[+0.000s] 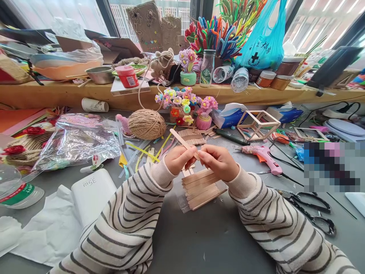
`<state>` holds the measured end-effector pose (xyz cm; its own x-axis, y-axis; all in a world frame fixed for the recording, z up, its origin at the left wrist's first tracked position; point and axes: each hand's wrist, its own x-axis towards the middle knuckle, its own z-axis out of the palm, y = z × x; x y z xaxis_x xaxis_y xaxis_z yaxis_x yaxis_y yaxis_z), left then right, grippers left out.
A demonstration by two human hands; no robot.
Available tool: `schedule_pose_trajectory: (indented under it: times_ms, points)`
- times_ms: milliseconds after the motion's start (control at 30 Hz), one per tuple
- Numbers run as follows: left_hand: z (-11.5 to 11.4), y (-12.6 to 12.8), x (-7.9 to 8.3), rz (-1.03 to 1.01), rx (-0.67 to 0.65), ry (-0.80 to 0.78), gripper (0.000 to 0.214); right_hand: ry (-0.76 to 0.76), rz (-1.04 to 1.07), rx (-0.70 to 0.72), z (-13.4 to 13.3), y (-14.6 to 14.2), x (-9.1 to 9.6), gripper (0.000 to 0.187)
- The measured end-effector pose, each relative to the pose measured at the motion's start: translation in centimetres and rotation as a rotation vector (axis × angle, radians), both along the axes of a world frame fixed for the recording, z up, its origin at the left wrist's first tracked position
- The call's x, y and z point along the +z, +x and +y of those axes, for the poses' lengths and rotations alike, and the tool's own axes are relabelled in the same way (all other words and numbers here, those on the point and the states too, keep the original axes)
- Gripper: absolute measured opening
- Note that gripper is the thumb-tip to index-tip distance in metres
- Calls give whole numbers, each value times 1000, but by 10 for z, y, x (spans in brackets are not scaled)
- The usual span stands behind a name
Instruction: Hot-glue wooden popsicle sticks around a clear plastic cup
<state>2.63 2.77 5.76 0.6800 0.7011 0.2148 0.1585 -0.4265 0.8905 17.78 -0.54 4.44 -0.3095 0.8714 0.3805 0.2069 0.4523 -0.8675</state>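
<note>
Both my hands meet over the middle of the table around one wooden craft stick (180, 138). My left hand (180, 156) is closed on it, with the rounded far end sticking out up and to the left. The fingertips of my right hand (219, 160) pinch the near end, which is mostly hidden. Just below my hands lies a panel of craft sticks (201, 188) set side by side, on a clear plastic sheet (182, 201). Beyond my hands is a row of loose craft sticks (188, 137).
Right of my hands lie a pink glue gun (266, 158), black-handled scissors (309, 207) and a stick-built cube frame (259, 125). A twine ball (147, 124) and yarn flowers (182, 101) stand behind. At left are a white power bank (92, 194) and shiny plastic wrap (82, 140).
</note>
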Motion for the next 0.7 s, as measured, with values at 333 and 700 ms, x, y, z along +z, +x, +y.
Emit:
schedule_pose_trajectory:
  times_ms: [333, 700]
  points:
    - [2, 0, -7, 77, 188, 109, 41, -18, -237, 67, 2, 12, 16, 25]
    - [1, 2, -6, 126, 257, 395, 31, 423, -677, -139, -6, 7, 14, 25]
